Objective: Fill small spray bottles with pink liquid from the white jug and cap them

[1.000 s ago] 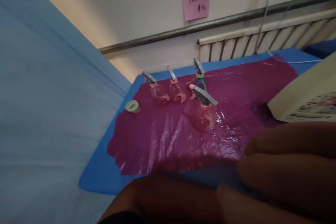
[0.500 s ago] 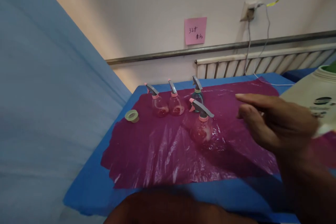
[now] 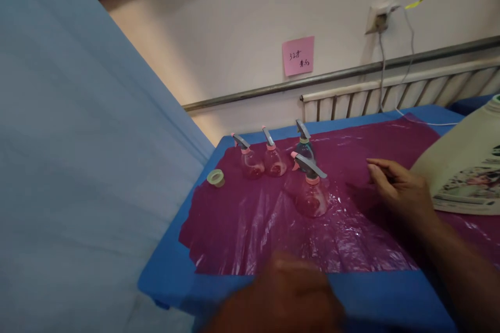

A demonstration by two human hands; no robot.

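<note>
My right hand [image 3: 402, 187] hovers above the purple plastic sheet [image 3: 242, 229], its thumb and fingers drawn together; nothing shows in them. Just beyond it stands a large cream jug [image 3: 469, 161], cut off by the right edge. The nearest spray bottle [image 3: 312, 197], clear with a pink collar and grey trigger head, is left of that hand. Behind it are a teal spray bottle [image 3: 305, 150] and two more clear ones, the middle bottle [image 3: 275, 160] and the left bottle [image 3: 252, 163]. Low in front, my left hand [image 3: 285, 291] is smeared by motion, its fingers unclear.
A small pale green cup-shaped piece [image 3: 216, 178] lies on the sheet's left part. Blue cloth covers the table [image 3: 167, 265]. A light blue curtain [image 3: 78, 166] hangs at left. Behind are a wall rail [image 3: 250, 93], a pink note [image 3: 298, 56] and a plugged-in cord [image 3: 383, 62].
My right hand has lowered slightly, its fingers curled in more. My left hand has risen further into view. The view has shifted, showing the bottles a little further right and more of the jug.
</note>
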